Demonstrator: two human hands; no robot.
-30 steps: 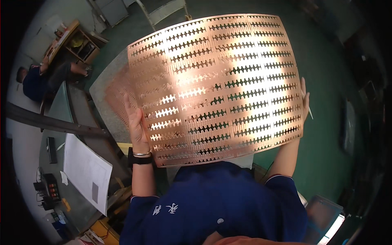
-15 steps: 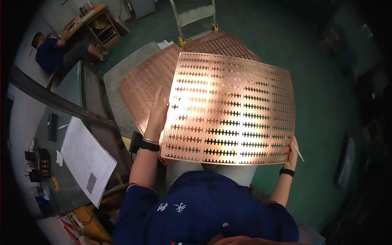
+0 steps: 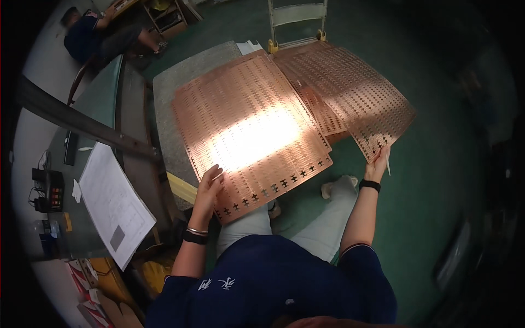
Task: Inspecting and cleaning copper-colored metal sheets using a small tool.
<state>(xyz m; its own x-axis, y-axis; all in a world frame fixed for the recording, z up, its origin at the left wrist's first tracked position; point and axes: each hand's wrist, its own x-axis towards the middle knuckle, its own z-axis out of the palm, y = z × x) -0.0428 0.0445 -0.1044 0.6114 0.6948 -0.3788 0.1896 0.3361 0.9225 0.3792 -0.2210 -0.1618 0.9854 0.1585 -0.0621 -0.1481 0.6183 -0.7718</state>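
Observation:
A thin perforated copper sheet (image 3: 377, 93) slants at the right, its near corner pinched in my right hand (image 3: 377, 163). A slim white stick-like tool also pokes out from that hand. My left hand (image 3: 208, 188) rests at the left edge of another perforated copper sheet (image 3: 219, 98), fingers apart and loosely bent; whether they press on it I cannot tell. This left sheet lies on a pile, its near end over my lap and a bright glare across its middle. Between the two, part of a lower copper sheet (image 3: 322, 112) shows.
Under the pile is a grey board (image 3: 169, 109). A pale metal trolley frame (image 3: 298, 15) stands behind. At left, a table carries a paper sheet (image 3: 117, 202) and a black device (image 3: 49, 188); a dark metal bar (image 3: 82, 123) crosses above. Another person (image 3: 90, 35) sits at far left.
The sheet held across both hands has left my lap. My right hand now holds a sheet by its corner over the right side; my left hand has come down to the left pile's edge.

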